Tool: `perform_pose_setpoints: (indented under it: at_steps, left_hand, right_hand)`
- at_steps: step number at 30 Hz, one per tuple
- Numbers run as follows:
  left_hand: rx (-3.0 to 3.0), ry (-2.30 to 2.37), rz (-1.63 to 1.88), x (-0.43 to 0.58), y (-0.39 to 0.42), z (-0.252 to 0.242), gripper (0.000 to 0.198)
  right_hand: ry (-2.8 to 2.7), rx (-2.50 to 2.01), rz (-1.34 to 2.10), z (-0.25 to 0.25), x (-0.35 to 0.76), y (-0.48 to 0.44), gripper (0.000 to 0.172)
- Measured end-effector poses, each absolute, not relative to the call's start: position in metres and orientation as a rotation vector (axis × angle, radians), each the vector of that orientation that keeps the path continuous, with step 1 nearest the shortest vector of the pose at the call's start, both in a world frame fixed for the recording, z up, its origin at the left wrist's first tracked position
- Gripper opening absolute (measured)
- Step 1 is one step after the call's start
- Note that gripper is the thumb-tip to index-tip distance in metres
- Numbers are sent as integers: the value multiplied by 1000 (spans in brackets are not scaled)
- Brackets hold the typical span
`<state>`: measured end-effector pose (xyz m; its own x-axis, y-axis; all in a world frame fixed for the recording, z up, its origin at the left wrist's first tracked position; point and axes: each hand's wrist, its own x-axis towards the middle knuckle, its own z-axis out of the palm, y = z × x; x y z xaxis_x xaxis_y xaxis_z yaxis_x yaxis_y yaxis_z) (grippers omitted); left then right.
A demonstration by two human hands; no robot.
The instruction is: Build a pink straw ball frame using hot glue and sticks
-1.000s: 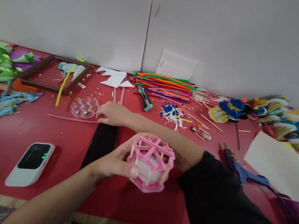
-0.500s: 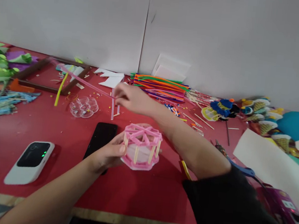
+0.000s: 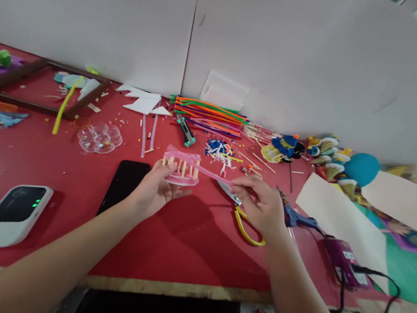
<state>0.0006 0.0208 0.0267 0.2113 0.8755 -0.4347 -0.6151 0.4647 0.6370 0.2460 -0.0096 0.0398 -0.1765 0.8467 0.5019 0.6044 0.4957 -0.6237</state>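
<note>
My left hand [image 3: 159, 188] is closed around the side of a small pink carousel-like frame [image 3: 188, 168], which has pale stick posts between two pink rings. The frame is held above the red table, tilted so its side faces me. A pink pipe cleaner [image 3: 212, 174] is pinched at one end in my right hand [image 3: 259, 202], and it stretches leftward across the frame's upper edge. Whether it touches the frame I cannot tell. Under my right hand lie scissors [image 3: 242, 228] with yellow handles, partly covered by it.
A black phone [image 3: 124, 187] and a white device [image 3: 11, 214] lie left. Behind are a clear flower-shaped tray [image 3: 99, 138], a cutter [image 3: 186, 130] and bundled pipe cleaners [image 3: 209, 110]. On the right are a blue glue gun [image 3: 297, 218], a purple box [image 3: 345, 262] and cables.
My right hand has swung back from the far left of the frame to its right, bringing the pink pipe cleaner. My left hand has raised and tilted the frame. The view has shifted right.
</note>
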Motion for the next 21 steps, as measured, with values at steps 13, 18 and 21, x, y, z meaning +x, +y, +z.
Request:
perform_pose_setpoints:
  at_steps: [13, 18, 21]
  left_hand:
    - [710, 742, 1224, -8, 27, 15, 43]
    - [1115, 758, 1020, -8, 25, -2, 70]
    - [1264, 812, 919, -9, 29, -11, 82]
  right_hand:
    - [-2181, -1163, 352, 13, 247, -15, 23]
    - [-1948, -1247, 446, -2, 231, -15, 41]
    - [-1948, -1214, 493, -11, 226, -8, 41]
